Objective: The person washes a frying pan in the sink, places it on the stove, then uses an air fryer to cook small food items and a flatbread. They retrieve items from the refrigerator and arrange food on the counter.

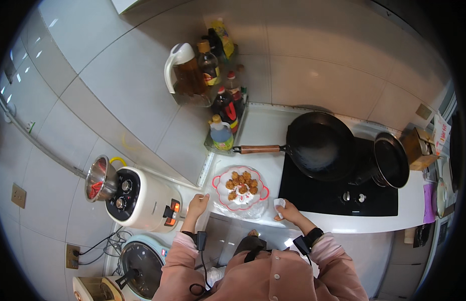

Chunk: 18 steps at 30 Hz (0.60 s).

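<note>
A white scalloped dish [222, 199] with a red rim and two handles stands on the counter before me. Several browned, ball-shaped food pieces [242, 183] lie in it, and clear plastic film [251, 213] is bunched under and around its near side. My left hand [198, 206] hovers just left of the dish, fingers loosely curled with the thumb apart and nothing visible in it. To the right of the dish, near the counter's front edge, my right hand [289, 212] grips a folded white tissue [279, 206].
A black wok [319, 146] and a smaller pan [391, 160] rest on the black cooktop [312, 199]. The wok's wooden handle [260, 149] points left above the dish. An air fryer [150, 203] carries a metal bowl [101, 178]. Sauce bottles [221, 135] line the corner.
</note>
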### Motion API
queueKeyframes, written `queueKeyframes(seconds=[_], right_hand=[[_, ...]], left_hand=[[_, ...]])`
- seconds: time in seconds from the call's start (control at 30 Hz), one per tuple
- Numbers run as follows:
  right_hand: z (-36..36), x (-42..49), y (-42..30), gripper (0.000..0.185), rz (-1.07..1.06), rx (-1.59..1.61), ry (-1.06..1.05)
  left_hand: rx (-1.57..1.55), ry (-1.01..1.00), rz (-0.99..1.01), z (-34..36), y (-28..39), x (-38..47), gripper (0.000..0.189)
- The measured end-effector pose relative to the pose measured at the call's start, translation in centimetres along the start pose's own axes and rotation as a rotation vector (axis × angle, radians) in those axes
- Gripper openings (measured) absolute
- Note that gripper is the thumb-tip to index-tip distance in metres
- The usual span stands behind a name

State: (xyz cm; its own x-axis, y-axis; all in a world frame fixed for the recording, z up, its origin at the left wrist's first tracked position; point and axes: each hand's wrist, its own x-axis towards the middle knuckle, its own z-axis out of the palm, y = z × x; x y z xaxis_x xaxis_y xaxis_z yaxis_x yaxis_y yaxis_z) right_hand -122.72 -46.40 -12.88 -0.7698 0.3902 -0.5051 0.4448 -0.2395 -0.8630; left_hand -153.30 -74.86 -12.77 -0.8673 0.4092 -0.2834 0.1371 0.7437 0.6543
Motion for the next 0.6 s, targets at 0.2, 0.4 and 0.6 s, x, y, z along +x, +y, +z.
queueKeyframes(seconds=[0.2, 0.4, 0.6], right_hand=[[3.7, 5.0, -1.1, 0.032, 0.138, 0.051, -0.012], [1.3, 4.2, -2.3, 0.016, -0.163, -0.051, 0.412], [-1.1, -0.9, -10.2, 0.014, -0.432, -0.041, 0.512]], left_hand=[[-0.278, -0.156, -0.091, 1.6, 1.3, 5.2, 0.053], [-0.331, -0.163, 0.308, -1.9, 4.7, 5.2, 0.026], [-0.083, -0.151, 0.335, -8.3, 10.1, -0.5, 0.01]])
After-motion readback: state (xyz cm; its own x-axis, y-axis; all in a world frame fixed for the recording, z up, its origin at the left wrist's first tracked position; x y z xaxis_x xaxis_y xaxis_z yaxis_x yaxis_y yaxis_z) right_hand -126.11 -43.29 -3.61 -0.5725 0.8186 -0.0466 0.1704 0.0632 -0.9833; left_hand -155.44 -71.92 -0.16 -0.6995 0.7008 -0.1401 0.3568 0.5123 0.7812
